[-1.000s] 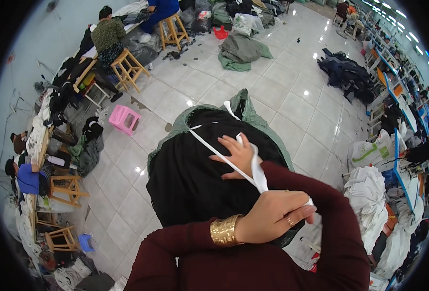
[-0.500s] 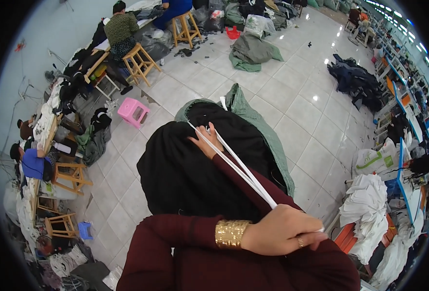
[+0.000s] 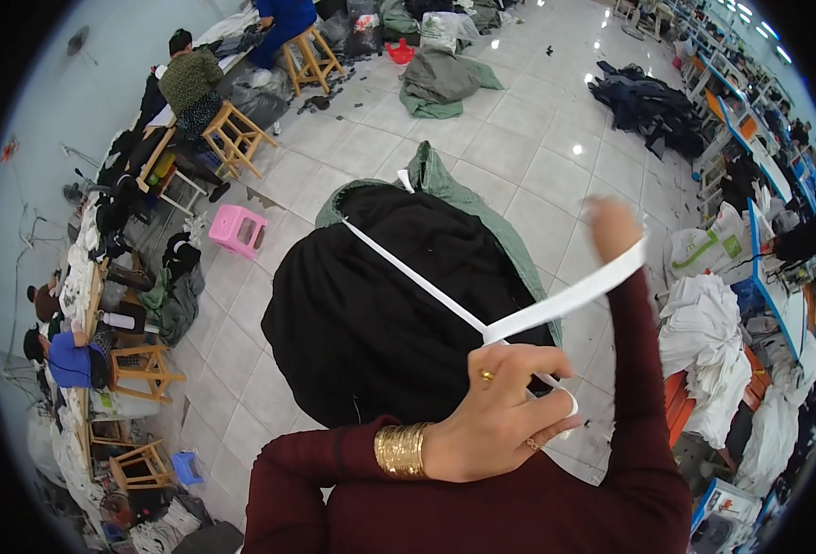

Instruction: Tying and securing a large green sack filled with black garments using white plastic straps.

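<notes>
A large bundle of black cloth (image 3: pixel 380 305) sits on the floor before me in an open green woven sack (image 3: pixel 491 208). A white strap (image 3: pixel 413 272) runs from the sack's far left rim across the cloth. My left hand (image 3: pixel 505 406), with a gold bracelet and rings, is closed on this strap above the near right side of the bundle; a loop shows by its fingertips. From there another length rises to my right hand (image 3: pixel 616 231), raised at the right over the floor. That hand is smeared by motion, so its fingers do not show clearly.
A pink plastic stool (image 3: pixel 237 230) stands left of the sack. People sit at worktables along the left wall, with wooden stools (image 3: pixel 234 138). Dark cloth (image 3: pixel 648 111) is heaped at the far right; white fabric pieces (image 3: pixel 702 337) are stacked beside sewing tables.
My right hand has left the cloth and swung up to the right, spreading the strap into an angle. My left hand has drawn back slightly leftward and upward, still gripping the strap.
</notes>
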`<state>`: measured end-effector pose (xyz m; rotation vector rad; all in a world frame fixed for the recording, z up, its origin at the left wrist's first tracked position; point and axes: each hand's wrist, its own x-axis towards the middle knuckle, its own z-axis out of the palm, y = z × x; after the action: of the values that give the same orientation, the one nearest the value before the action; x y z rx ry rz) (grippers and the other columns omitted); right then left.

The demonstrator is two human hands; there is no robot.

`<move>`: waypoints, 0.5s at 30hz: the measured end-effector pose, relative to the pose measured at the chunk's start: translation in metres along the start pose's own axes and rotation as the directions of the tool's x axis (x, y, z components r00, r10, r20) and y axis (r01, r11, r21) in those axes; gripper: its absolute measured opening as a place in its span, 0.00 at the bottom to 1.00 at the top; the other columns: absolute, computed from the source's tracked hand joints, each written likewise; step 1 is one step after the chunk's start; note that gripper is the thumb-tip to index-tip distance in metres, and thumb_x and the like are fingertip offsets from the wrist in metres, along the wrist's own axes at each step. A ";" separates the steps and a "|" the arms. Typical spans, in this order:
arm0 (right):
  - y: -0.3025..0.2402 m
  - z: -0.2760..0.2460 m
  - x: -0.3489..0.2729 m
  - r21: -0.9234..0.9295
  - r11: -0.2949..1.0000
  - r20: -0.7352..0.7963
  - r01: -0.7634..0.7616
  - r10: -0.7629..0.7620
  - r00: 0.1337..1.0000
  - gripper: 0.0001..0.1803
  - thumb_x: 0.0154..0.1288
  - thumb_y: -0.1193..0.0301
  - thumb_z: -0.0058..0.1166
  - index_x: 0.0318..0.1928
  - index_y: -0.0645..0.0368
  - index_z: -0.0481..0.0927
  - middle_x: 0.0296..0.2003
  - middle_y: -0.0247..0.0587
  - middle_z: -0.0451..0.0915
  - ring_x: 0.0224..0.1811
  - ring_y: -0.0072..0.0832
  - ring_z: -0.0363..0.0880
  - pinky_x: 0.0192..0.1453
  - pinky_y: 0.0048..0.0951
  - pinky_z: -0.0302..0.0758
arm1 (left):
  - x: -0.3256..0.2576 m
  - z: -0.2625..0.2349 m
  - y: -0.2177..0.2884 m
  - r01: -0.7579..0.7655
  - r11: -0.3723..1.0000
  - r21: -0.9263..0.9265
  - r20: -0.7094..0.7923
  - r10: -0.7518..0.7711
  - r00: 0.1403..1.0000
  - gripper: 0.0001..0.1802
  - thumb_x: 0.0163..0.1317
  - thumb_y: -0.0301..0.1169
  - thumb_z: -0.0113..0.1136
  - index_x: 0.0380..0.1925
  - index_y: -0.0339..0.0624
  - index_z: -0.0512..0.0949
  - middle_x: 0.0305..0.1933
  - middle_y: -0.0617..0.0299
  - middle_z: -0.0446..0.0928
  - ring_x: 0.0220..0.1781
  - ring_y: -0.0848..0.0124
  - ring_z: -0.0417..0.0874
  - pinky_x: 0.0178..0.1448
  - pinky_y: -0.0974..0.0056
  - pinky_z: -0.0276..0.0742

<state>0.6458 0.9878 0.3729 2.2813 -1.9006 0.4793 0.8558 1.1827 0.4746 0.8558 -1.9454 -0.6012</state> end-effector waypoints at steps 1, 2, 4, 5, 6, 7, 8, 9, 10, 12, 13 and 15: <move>0.041 -0.006 0.011 -0.310 0.951 -0.174 -0.009 -0.048 0.984 0.12 0.53 0.73 0.47 0.40 0.53 0.75 0.33 0.38 0.74 0.37 0.35 0.71 0.36 0.36 0.71 | -0.003 0.001 0.004 0.020 0.999 0.028 -0.044 -0.019 0.999 0.09 0.43 0.29 0.65 0.19 0.47 0.72 0.40 0.62 0.68 0.45 0.67 0.65 0.44 0.64 0.56; 0.066 -0.025 0.015 -0.131 0.985 -0.338 0.114 -0.152 0.929 0.11 0.53 0.71 0.48 0.39 0.54 0.76 0.34 0.36 0.74 0.39 0.34 0.69 0.37 0.34 0.71 | -0.006 -0.001 0.007 0.021 0.998 0.054 -0.036 -0.019 0.999 0.10 0.41 0.28 0.66 0.17 0.47 0.72 0.39 0.63 0.67 0.43 0.68 0.65 0.43 0.66 0.56; 0.060 -0.035 0.019 0.348 0.938 -0.058 0.011 0.010 0.998 0.12 0.58 0.70 0.44 0.41 0.59 0.76 0.34 0.38 0.77 0.34 0.30 0.74 0.37 0.30 0.72 | -0.015 0.009 0.002 0.006 0.998 0.065 -0.005 -0.005 1.000 0.08 0.45 0.30 0.63 0.22 0.48 0.72 0.39 0.66 0.66 0.42 0.70 0.64 0.44 0.66 0.55; 0.045 -0.031 0.022 0.698 0.705 0.207 -0.131 -0.024 0.978 0.13 0.60 0.69 0.41 0.41 0.60 0.76 0.35 0.39 0.79 0.33 0.29 0.75 0.37 0.29 0.72 | -0.016 0.017 0.000 -0.011 0.998 0.069 0.032 0.008 0.999 0.07 0.49 0.32 0.60 0.26 0.49 0.72 0.39 0.68 0.65 0.40 0.72 0.64 0.45 0.66 0.53; 0.001 -0.038 0.016 0.873 0.412 0.403 -0.262 -0.306 0.863 0.17 0.63 0.66 0.37 0.47 0.61 0.72 0.37 0.45 0.79 0.34 0.31 0.78 0.40 0.27 0.74 | -0.012 0.024 0.000 -0.058 0.995 0.086 -0.003 0.059 0.998 0.06 0.50 0.31 0.59 0.25 0.48 0.71 0.39 0.68 0.65 0.39 0.71 0.64 0.44 0.66 0.55; -0.044 -0.038 0.008 0.865 0.199 0.478 -0.461 -0.609 0.633 0.22 0.65 0.60 0.36 0.53 0.62 0.67 0.40 0.51 0.77 0.41 0.34 0.78 0.43 0.27 0.74 | -0.011 0.029 -0.002 -0.051 0.994 0.093 0.001 0.051 0.999 0.07 0.47 0.30 0.61 0.24 0.48 0.71 0.38 0.68 0.66 0.36 0.71 0.66 0.42 0.67 0.57; -0.090 -0.026 -0.005 0.587 0.064 0.601 -0.807 -0.702 0.381 0.25 0.65 0.59 0.38 0.55 0.64 0.63 0.44 0.58 0.74 0.46 0.37 0.76 0.45 0.27 0.74 | -0.012 0.033 -0.004 -0.044 0.994 0.100 0.008 0.044 0.999 0.08 0.45 0.29 0.63 0.23 0.48 0.72 0.36 0.68 0.67 0.32 0.72 0.68 0.40 0.67 0.59; -0.127 -0.023 -0.019 0.378 0.045 0.657 -0.925 -0.717 0.234 0.24 0.65 0.59 0.39 0.52 0.66 0.66 0.44 0.56 0.74 0.43 0.35 0.77 0.44 0.29 0.74 | -0.014 0.037 -0.008 -0.054 0.992 0.118 0.058 0.048 0.997 0.07 0.46 0.28 0.61 0.24 0.48 0.71 0.35 0.68 0.67 0.33 0.71 0.69 0.42 0.67 0.59; -0.145 -0.016 -0.027 0.353 0.017 0.646 -0.935 -0.728 0.231 0.20 0.65 0.62 0.40 0.49 0.67 0.67 0.35 0.46 0.77 0.32 0.27 0.76 0.35 0.23 0.74 | -0.015 0.040 -0.013 -0.068 0.992 0.108 0.068 0.061 0.996 0.07 0.46 0.28 0.61 0.24 0.48 0.71 0.35 0.68 0.67 0.33 0.71 0.69 0.42 0.67 0.59; -0.149 -0.018 -0.022 0.391 -0.155 0.594 -0.907 -0.710 0.378 0.14 0.65 0.69 0.40 0.45 0.65 0.70 0.17 0.21 0.58 0.15 0.11 0.51 0.16 0.14 0.50 | -0.019 0.031 -0.021 -0.134 0.980 0.146 0.245 0.095 0.965 0.07 0.45 0.27 0.61 0.24 0.47 0.71 0.38 0.68 0.68 0.38 0.72 0.70 0.45 0.65 0.59; -0.143 -0.020 -0.016 0.481 -0.154 0.584 -0.863 -0.677 0.447 0.12 0.64 0.70 0.41 0.42 0.65 0.72 0.15 0.20 0.54 0.13 0.11 0.48 0.15 0.15 0.46 | -0.020 0.019 -0.027 -0.144 0.966 0.214 0.273 0.082 0.959 0.08 0.43 0.27 0.61 0.24 0.46 0.72 0.43 0.66 0.70 0.42 0.70 0.71 0.46 0.63 0.62; -0.114 0.006 -0.009 0.579 -0.118 0.632 -0.806 -0.560 0.536 0.11 0.63 0.68 0.43 0.33 0.63 0.76 0.13 0.19 0.51 0.12 0.11 0.46 0.15 0.16 0.43 | -0.007 -0.019 -0.040 -0.142 0.961 0.238 0.349 0.052 0.936 0.12 0.43 0.30 0.63 0.30 0.46 0.74 0.48 0.61 0.70 0.47 0.62 0.71 0.51 0.59 0.63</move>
<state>0.7569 1.0169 0.3758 3.7757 -2.9347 1.8603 0.8879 1.1613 0.4522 0.8492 -2.4080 -0.4616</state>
